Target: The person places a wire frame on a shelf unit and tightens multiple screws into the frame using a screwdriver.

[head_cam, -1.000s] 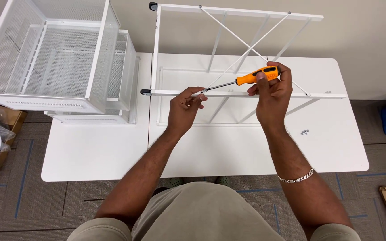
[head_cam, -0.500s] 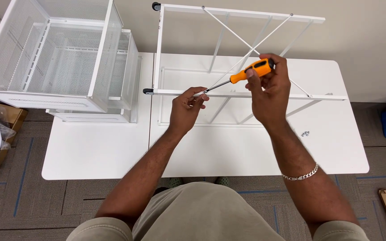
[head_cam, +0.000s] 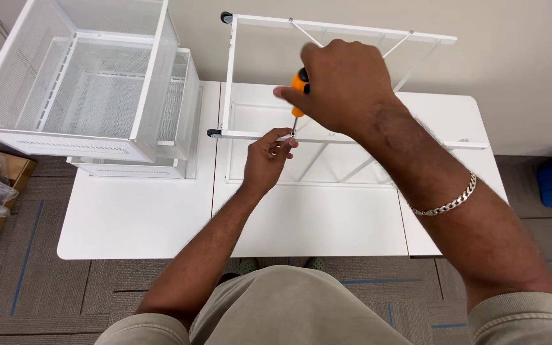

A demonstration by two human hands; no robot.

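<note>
Gripping an orange screwdriver upright in the right hand, fingers wrapped tight round the handle, upper centre of frame, tip down on the near rail of the white metal frame. Left hand just below, thumb and forefinger pinched at the tip on the rail; whether on a screw, cannot tell. White mesh drawers upper left on the white table, silver bracelet on right wrist.

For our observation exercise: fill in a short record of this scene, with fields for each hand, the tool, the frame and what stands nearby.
right hand: grips the screwdriver from above
screwdriver: orange handle, shaft upright, tip down on the frame's near bar
left hand: fingertips pinch at the tip
white metal frame: lies on the white table
nearby: white mesh drawers, stacked at left
</note>
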